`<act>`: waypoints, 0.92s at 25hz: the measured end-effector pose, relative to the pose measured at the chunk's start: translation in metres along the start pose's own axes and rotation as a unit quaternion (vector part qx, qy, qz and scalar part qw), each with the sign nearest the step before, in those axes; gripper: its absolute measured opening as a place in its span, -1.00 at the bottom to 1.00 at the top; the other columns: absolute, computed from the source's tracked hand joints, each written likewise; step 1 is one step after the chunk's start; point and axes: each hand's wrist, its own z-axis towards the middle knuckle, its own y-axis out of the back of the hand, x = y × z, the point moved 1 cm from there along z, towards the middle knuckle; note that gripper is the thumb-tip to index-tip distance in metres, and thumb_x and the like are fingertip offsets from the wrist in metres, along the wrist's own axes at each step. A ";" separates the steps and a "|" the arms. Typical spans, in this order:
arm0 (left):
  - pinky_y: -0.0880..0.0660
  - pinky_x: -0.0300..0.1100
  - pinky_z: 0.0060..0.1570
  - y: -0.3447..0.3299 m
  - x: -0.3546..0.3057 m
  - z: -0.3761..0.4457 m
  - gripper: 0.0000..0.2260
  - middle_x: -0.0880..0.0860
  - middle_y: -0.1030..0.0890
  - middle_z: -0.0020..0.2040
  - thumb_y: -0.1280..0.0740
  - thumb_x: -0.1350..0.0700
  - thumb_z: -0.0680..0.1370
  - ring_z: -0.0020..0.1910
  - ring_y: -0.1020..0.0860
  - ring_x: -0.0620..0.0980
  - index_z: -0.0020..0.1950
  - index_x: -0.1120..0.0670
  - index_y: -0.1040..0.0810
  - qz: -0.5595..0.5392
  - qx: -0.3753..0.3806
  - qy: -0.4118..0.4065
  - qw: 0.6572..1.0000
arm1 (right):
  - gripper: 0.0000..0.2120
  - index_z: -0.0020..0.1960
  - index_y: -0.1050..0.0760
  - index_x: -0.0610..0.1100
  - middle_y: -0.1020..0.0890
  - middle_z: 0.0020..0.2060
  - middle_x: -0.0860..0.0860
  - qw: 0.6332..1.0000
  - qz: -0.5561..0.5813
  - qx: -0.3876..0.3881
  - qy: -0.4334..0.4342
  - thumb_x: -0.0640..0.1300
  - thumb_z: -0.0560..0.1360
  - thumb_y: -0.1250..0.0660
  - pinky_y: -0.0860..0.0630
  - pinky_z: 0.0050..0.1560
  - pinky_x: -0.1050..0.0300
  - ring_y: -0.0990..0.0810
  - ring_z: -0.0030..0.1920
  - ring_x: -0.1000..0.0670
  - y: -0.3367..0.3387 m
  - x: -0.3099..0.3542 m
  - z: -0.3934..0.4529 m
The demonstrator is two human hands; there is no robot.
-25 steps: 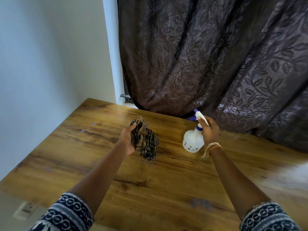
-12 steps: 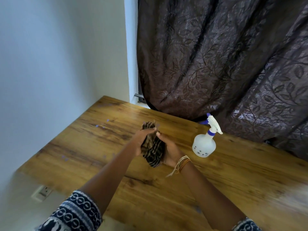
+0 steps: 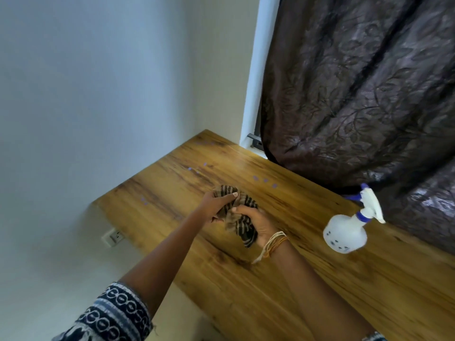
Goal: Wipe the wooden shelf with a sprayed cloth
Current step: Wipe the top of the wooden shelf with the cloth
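The right hand (image 3: 262,223), which a second ago was on the spray bottle, has let it go and now curls under the striped cloth (image 3: 237,216), thumb pinching the fabric from above; string bracelets (image 3: 273,243) hang at its wrist. The left hand (image 3: 216,205) grips the same cloth from the other side, thumb pressed along its top fold, so both hands are clamped on the bundle, held just over the middle of the wooden shelf (image 3: 307,291). Farther right, the spray bottle (image 3: 347,232) now stands alone near the shelf's back edge, well apart from the hands, its nozzle against the dark curtain (image 3: 364,94). Small purple specks (image 3: 265,180) dot the wood toward the far left corner, by the white wall (image 3: 98,94). With the bottle set down, spraying looks finished; the hands seem to be bunching the cloth ready for wiping, which has not yet begun.
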 end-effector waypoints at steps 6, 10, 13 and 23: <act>-0.49 -0.15 -0.16 0.062 0.006 0.032 -0.72 0.10 -0.62 0.10 -0.38 -0.01 0.55 -0.01 -0.59 0.04 0.20 0.07 -0.52 0.111 -0.075 -0.068 0.989 | -0.74 0.03 -0.64 -0.18 -0.71 -0.03 -0.12 0.994 -0.013 -0.087 0.059 -0.23 0.34 -0.52 -0.61 0.01 -0.04 -0.67 -0.01 -0.13 -0.021 0.028 0.035; -0.42 -0.10 0.19 0.114 0.009 0.080 -0.69 0.10 -0.53 0.26 -0.35 0.13 0.53 0.26 -0.48 0.07 0.27 0.08 -0.51 0.336 -0.121 -0.144 0.923 | -0.83 -0.09 -0.58 -0.14 -0.63 -0.16 -0.01 0.936 -0.191 -0.242 0.169 -0.15 0.36 -0.52 -0.54 -0.10 0.07 -0.60 -0.11 -0.04 -0.039 0.072 0.087; -0.39 0.00 0.31 0.147 0.011 0.117 -0.58 0.10 -0.45 0.35 -0.35 0.08 0.52 0.35 -0.41 0.09 0.37 0.07 -0.43 0.406 -0.122 -0.150 0.893 | -0.65 0.09 -0.56 -0.13 -0.59 -0.04 -0.11 0.815 -0.421 -0.324 0.232 -0.03 0.36 -0.47 -0.57 -0.02 -0.01 -0.59 0.00 -0.16 -0.038 0.099 0.137; 0.07 0.08 0.54 0.160 0.022 0.187 -0.32 0.09 0.02 0.61 -0.19 -0.14 0.59 0.59 0.08 0.05 0.60 0.14 -0.03 0.525 -0.112 -0.178 0.825 | -0.32 0.49 -0.30 0.07 -0.37 0.43 -0.16 0.684 -0.671 -0.234 0.165 0.29 0.45 -0.33 -0.34 0.34 -0.16 -0.35 0.39 -0.24 -0.042 0.078 0.227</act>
